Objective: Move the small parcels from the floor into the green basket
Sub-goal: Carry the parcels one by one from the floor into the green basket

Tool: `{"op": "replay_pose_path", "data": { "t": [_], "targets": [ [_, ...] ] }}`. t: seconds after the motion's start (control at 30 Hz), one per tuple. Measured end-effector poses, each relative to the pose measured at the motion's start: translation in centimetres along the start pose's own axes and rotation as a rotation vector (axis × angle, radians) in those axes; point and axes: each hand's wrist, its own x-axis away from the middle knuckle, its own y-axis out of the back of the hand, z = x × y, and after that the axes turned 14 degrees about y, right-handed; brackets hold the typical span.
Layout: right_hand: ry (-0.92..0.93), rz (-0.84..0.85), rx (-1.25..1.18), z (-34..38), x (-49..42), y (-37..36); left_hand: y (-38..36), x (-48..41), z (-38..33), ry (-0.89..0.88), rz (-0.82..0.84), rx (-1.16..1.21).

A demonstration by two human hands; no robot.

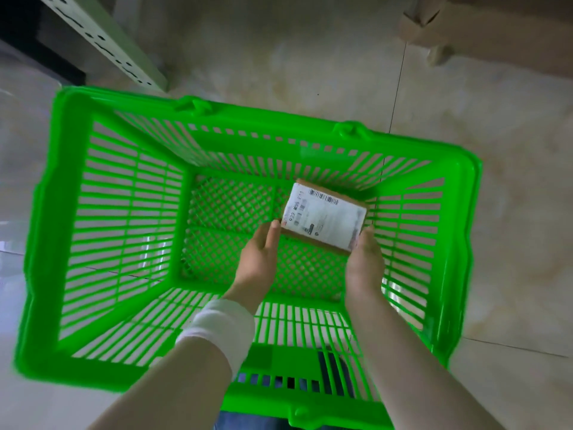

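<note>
A bright green slatted basket (71,212) fills most of the head view, seen from above. Inside it, near the right end of its mesh floor, is a small brown cardboard parcel (325,217) with a white shipping label on top. My left hand (259,259) touches the parcel's left corner with its fingertips. My right hand (364,262) grips the parcel's right near corner. Both arms reach down over the basket's near wall; a white band wraps my left wrist. I cannot tell whether the parcel rests on the basket floor.
The basket stands on a pale marbled tile floor (310,57). A white perforated metal upright (105,38) runs diagonally at the top left. Brown cardboard boxes (496,32) lie at the top right.
</note>
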Motion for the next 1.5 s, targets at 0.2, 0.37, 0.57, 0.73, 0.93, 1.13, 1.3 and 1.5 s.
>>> {"op": "replay_pose_path", "data": {
  "t": [0.2, 0.37, 0.57, 0.73, 0.93, 1.13, 1.3, 1.5],
  "targets": [
    [0.136, -0.02, 0.178, -0.7, -1.6, -0.2, -2.2, -1.0, 0.7, 0.012, 0.067, 0.019],
    [0.18, 0.06, 0.306, -1.0, -1.3, -0.7, -2.5, -1.0, 0.5, -0.022, 0.056, -0.012],
    [0.261, 0.104, 0.352, 1.6, 3.0, 1.8, -1.0, 3.5, -2.2, 0.137, 0.027, -0.015],
    [0.058, 0.09, 0.018, 6.9, 12.3, 8.1, 1.5, 16.6, -4.7, 0.081, 0.021, 0.058],
    [-0.125, 0.039, -0.34, 12.1, 23.5, 17.5, 0.8, 31.2, -4.8, 0.032, 0.078, -0.04],
    [-0.119, -0.086, -0.651, 9.7, 30.6, 32.4, -8.6, 43.2, -1.3, -0.055, 0.215, -0.162],
    [-0.132, -0.185, -0.771, 3.4, 32.4, 40.8, -16.7, 47.2, 2.9, -0.055, 0.273, -0.165],
    [-0.169, -0.337, -0.901, -6.0, 35.4, 53.1, -28.6, 53.9, 10.3, -0.06, 0.329, -0.337]
  ]
}}
